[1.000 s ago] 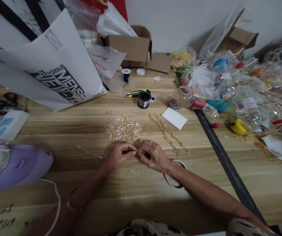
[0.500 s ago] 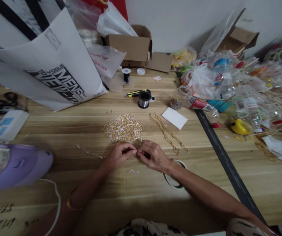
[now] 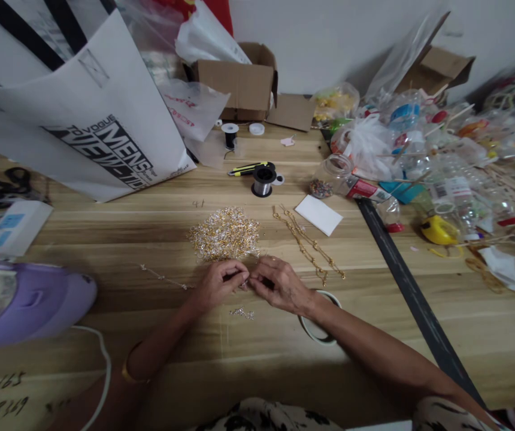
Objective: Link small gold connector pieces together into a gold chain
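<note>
My left hand is closed in a pinch, thumb against forefinger. A thin beaded strand trails from it to the left over the wood. Fingertip to fingertip with it, my right hand pinches too; what lies between its fingers is too small to make out. Just beyond both hands spreads a heap of small gold and clear beads. A few silvery pieces lie on the near side. Two gold chains stretch out to the right. Beneath my right wrist is a ring-shaped roll of tape.
Behind the beads are a wire spool, a yellow-black cutter and a black thread spool. A white card and a jar of beads lie right. A purple appliance and large bag flank the left.
My hands stay almost in place, fingertips still together. A small bit of something now shows just below the fingertips.
</note>
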`<state>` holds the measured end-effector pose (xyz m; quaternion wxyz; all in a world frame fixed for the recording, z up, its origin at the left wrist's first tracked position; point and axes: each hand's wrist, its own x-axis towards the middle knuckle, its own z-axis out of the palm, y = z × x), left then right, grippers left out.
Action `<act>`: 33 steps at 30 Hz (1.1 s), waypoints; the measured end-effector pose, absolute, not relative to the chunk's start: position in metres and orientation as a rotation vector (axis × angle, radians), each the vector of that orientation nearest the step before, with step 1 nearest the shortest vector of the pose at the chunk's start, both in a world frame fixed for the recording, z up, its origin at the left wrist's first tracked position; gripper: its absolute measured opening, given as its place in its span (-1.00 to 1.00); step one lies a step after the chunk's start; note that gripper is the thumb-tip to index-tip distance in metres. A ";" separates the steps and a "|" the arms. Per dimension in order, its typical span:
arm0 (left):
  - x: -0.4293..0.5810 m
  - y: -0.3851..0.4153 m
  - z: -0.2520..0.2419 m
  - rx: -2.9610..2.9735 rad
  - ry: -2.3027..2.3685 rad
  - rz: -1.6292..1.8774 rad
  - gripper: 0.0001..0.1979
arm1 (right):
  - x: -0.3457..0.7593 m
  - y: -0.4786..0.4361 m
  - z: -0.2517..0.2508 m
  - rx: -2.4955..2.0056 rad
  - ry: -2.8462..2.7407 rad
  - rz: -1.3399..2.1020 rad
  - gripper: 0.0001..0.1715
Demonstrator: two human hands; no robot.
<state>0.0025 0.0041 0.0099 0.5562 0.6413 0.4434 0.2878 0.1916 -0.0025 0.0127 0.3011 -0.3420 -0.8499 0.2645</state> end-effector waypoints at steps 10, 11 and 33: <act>0.003 0.002 0.006 1.367 1.040 0.676 -0.81 | 0.197 -0.002 0.012 -1.049 -1.969 0.804 -0.89; 0.003 0.002 0.007 1.359 1.043 0.678 -0.81 | 0.198 -0.002 0.014 -1.051 -1.941 0.816 -0.88; 0.004 0.001 0.012 1.405 1.038 0.709 -0.77 | 0.180 -0.008 0.003 -1.043 -1.423 1.566 -0.72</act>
